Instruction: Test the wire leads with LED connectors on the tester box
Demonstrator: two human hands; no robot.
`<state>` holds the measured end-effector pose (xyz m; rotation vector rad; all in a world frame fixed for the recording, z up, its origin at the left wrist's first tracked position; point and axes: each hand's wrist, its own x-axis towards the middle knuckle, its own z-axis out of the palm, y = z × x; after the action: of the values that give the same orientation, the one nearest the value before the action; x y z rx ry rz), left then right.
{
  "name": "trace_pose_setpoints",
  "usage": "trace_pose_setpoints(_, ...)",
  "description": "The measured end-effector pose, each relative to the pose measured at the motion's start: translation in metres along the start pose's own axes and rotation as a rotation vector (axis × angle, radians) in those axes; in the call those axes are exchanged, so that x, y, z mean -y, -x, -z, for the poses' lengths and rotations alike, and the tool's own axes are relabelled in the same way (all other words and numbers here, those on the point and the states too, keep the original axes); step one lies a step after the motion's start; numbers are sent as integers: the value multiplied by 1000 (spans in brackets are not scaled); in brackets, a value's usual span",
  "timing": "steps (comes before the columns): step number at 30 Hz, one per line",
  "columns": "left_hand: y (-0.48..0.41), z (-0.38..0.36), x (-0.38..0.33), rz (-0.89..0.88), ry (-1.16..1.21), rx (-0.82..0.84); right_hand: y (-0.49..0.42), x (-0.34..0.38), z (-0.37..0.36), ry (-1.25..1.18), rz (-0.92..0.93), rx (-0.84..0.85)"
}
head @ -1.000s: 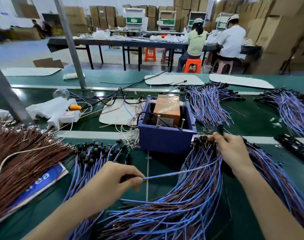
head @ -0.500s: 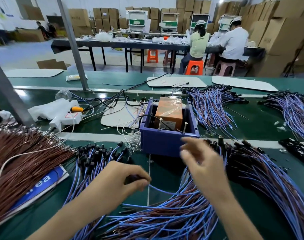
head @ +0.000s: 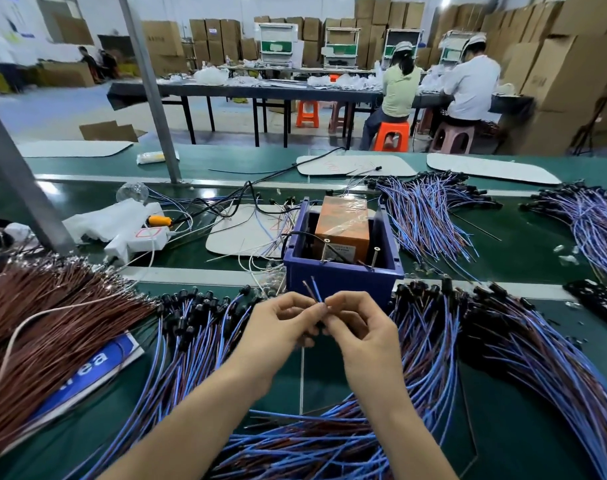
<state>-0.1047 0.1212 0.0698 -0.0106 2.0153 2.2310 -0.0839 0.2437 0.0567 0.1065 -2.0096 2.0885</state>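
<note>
Closing up nicely: your left hand [head: 277, 327] was pinching the wire lead [head: 314, 291] alone a second ago, low over the mat, while your right hand [head: 360, 327] was away at the heap of leads [head: 502, 341] on its far side. Now the right has come across and both sets of fingertips meet, thumb and forefinger of each narrowed onto the same lead. I'd say that means picking is over and you're lining up the test.

Its two free ends, one brown and one blue, stand just above your fingertips, splayed slightly apart. They point up and away from you, leaning a little left, toward the tester box [head: 343, 278] directly beyond your fingers but not touching it. So the long axis runs from your pinch toward the box's upright pins [head: 326, 249]. The connector end is hidden under your fingers.
</note>
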Motion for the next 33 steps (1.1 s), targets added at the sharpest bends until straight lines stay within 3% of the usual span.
trace_pose_setpoints(6,-16,-13,0,36,99,-66,-10,-12,8,-8,-37,-287)
trace_pose_setpoints(11,-30,-17,-7,-13,25,-81,-20,-22,21,-19,-142,-476)
trace_pose_setpoints(33,-45,-13,-1,32,7,-129,-30,-22,25,11,-164,-340)
